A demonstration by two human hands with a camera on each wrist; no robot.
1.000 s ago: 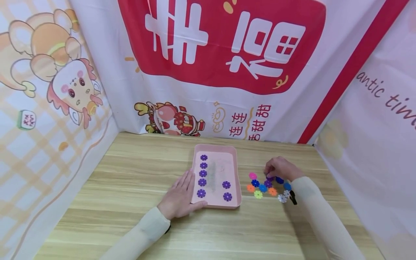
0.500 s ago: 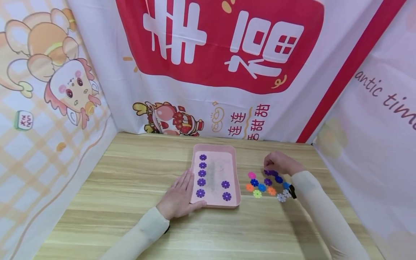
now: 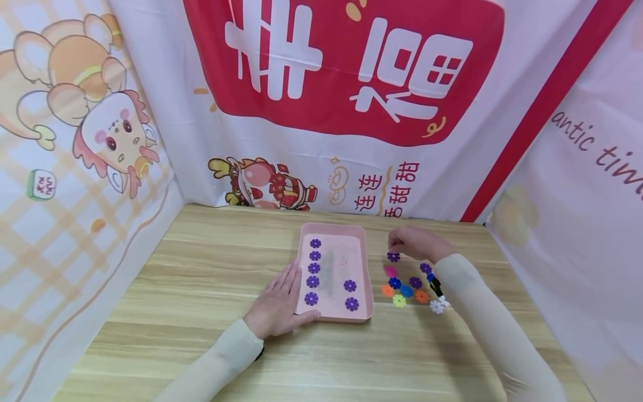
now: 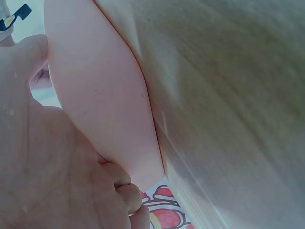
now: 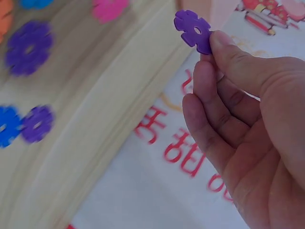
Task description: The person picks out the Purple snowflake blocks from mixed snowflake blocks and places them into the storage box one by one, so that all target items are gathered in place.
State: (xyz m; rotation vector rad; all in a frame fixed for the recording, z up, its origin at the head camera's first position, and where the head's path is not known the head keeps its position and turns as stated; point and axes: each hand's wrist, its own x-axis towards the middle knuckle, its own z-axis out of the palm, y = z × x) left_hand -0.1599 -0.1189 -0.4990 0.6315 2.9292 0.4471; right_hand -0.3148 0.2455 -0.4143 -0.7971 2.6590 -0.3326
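Observation:
Between thumb and forefinger, my right hand (image 3: 419, 243) pinches a purple snowflake disc (image 5: 193, 31), held above the table right of the pink tray (image 3: 334, 318). My left hand (image 3: 276, 304) lies with straight fingers along the tray's left side, its thumb at the near left corner. In the left wrist view that hand (image 4: 52, 162) touches the tray's outer wall (image 4: 105, 90). Inside the tray, several purple discs (image 3: 313, 268) form a column on the left, and two purple discs (image 3: 350, 286) sit at the lower right.
Right of the tray lie loose discs: a pink disc (image 3: 390, 271), a yellow-green disc (image 3: 399, 301), two purple discs (image 3: 415, 283), and several blue, orange and white ones. Printed cloth (image 3: 346, 167) stands behind the wooden table (image 3: 201, 268).
My right hand has lifted a purple disc from the loose group and moved left toward the tray. The left hand stays against the tray.

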